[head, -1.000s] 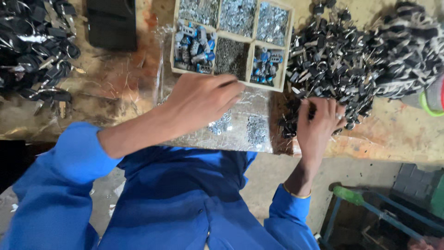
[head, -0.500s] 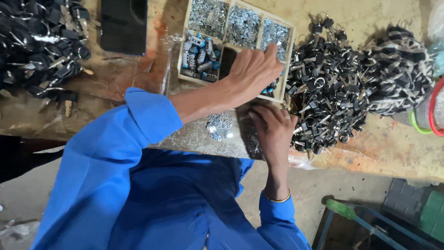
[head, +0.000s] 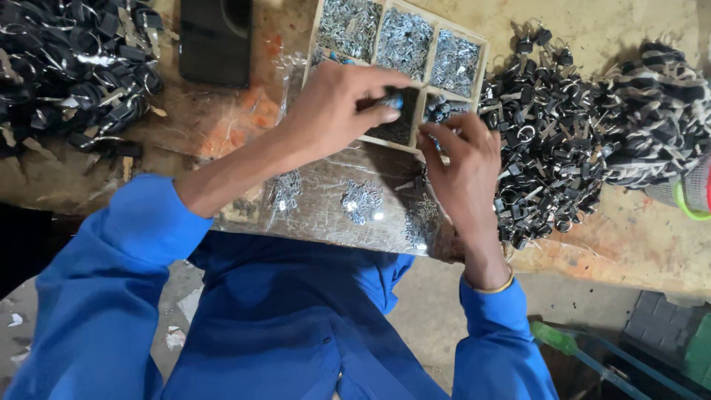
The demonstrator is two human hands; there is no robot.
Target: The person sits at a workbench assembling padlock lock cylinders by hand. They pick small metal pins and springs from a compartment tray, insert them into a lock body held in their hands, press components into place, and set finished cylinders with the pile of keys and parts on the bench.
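over the wooden tray [head: 483,52], left hand [head: 337,111] pinching a blue piece [head: 392,100]

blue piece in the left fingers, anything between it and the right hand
Nothing visible. The small blue piece is pinched in the left hand above the wooden compartment tray. The right hand sits just beside it with fingers open, only a bare gap over the tray between them.

black flat case [head: 215,41] top left; green-rimmed basket [head: 692,196] right edge; green-handled tool [head: 563,342] on floor.
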